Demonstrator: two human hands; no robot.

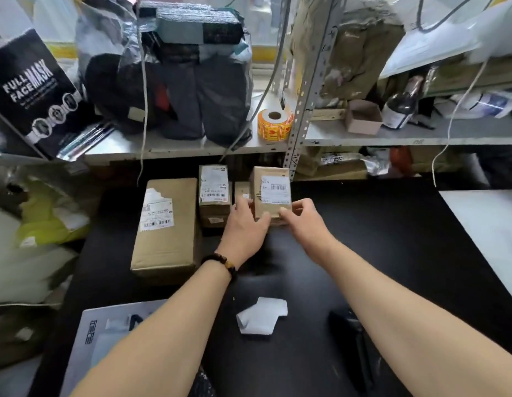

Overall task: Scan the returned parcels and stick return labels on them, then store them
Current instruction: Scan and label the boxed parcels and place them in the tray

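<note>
The small cardboard parcel (270,196) is held upright at the far middle of the black table (363,239), straight ahead. Its lower left edge is gripped by the left hand (246,224) and its lower right by the right hand (303,219), neither being nearer. A white barcoded shipping label (275,190) is shown on its front.

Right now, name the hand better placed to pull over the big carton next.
Left, probably. The left hand grips the small parcel on the side nearest the big carton; the right hand must cross over.
</note>
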